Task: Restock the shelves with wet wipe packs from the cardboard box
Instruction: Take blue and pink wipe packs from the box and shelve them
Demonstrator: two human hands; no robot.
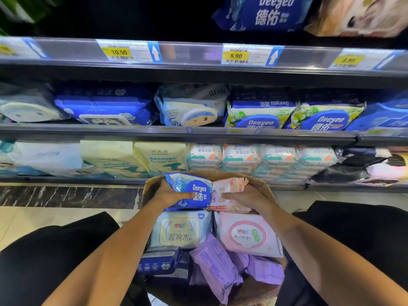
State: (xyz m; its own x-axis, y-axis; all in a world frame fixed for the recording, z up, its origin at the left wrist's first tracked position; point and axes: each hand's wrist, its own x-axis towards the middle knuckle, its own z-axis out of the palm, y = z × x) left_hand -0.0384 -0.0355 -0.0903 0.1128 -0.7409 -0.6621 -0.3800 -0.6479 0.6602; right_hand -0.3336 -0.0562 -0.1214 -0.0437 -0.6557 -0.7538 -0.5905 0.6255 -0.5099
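An open cardboard box (262,184) sits between my knees, full of wet wipe packs. At its far end my left hand (170,194) grips a blue Deeyeo pack (194,188) standing on edge. Right beside it my right hand (247,196) holds a pale pink pack (227,187). Nearer to me in the box lie a white and blue pack (181,230), a pink pack with a round lid (247,234) and purple packs (216,266).
Three shelves of wipes face me: a lower shelf (66,179) with yellow and white packs, a middle shelf (176,130) with blue Deeyeo packs, and an upper shelf rail (192,53) with price tags. My black-trousered knees (55,250) flank the box.
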